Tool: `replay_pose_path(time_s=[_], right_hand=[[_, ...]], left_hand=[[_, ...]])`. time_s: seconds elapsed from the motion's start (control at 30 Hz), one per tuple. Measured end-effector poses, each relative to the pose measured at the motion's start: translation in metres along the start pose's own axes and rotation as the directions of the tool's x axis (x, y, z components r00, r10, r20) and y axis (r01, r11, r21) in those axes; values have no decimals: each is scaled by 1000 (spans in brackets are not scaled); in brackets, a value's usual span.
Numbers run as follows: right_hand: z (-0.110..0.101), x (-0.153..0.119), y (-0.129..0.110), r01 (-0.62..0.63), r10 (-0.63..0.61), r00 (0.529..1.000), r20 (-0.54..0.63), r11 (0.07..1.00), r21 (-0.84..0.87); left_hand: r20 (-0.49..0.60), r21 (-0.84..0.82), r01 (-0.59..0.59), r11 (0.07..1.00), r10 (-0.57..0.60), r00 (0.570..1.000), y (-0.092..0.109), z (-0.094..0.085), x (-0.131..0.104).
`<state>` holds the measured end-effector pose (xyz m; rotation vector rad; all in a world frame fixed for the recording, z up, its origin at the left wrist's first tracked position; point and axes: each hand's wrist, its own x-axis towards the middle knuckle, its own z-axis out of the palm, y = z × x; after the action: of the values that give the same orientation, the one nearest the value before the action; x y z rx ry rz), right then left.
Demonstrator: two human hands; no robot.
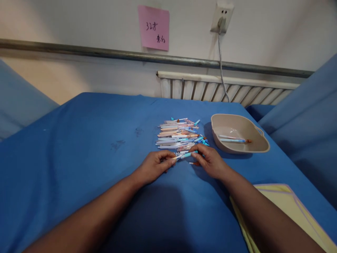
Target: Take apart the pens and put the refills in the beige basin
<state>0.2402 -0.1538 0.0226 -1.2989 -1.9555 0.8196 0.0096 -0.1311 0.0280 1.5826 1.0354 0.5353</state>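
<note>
— Count at the centre of the frame?

— One left hand [157, 163], thumb and fingers closed on the pale end of a slim pen [185, 155]; one right hand [207, 159], just to the right, thumb and fingertip pinched on a teal length, apparently of the same pen.

— And just above?

— A pile of pens [172, 135], well over a dozen, mostly side by side: white, peach and pale blue-grey, with blue, teal and brown bits at the right-hand ends. Too overlapped for an exact count. Also one loose brown-tipped piece [195, 163], just below the right hand.

— Right of centre?

— One beige basin [229, 123], with two slim sticks [231, 140] visible inside: one whitish, one light blue with a brown end.

— Lower right?

— One yellow cloth [280, 202], purple-edged, partly hidden by the right forearm. Everything so far on one blue-covered desk [92, 140].

— Any writing?

— Yes, on one pink note [154, 30], upper middle: "32", then one character, perhaps 寸 or 才. Second line beneath, not safely legible. Markings on the pens too small to read.

— Upper right?

— One wall socket [223, 8], one plug [222, 24] in it, one grey cable [221, 58] hanging past one metal pipe [105, 53] and one white radiator [189, 89].
</note>
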Motion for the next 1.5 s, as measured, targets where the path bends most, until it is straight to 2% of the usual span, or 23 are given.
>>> replay_pose_path(time_s=[0.13,0.27,0.5,0.67,0.8,1.03,1.1,1.2,1.33,1.5], right_hand=[[-1,1,1,-55,56,997,-47,998,23],[0,0,0,-51,54,997,-57,997,52],[-1,-2,-1,9,-7,997,-71,999,30],[0,-3,-3,14,-13,999,-35,999,44],[3,-3,-8,92,-93,995,-23,995,-43],[7,-3,-12,158,-160,986,-44,986,-62],[6,-3,-13,183,-187,981,-50,981,-66],[6,-4,-13,186,-190,981,-46,979,-78],[8,-6,-15,129,-126,992,31,986,-105],[15,-10,-18,185,-179,980,90,980,-71]], left_hand=[[-9,-2,10,1000,-10,1000,2,1,-1],[-13,21,4,1000,-4,1000,3,1,-1],[7,35,-10,999,10,1000,1,1,-2],[11,9,-15,1000,15,1000,0,2,-1],[64,-18,-40,999,41,997,-2,4,-1],[92,-72,-3,997,10,996,-1,9,-3],[73,-29,-11,1000,13,997,0,10,-4],[35,181,-110,977,105,994,3,8,-7],[90,485,-272,831,262,961,9,3,-11],[133,562,-309,768,284,949,12,6,-13]])
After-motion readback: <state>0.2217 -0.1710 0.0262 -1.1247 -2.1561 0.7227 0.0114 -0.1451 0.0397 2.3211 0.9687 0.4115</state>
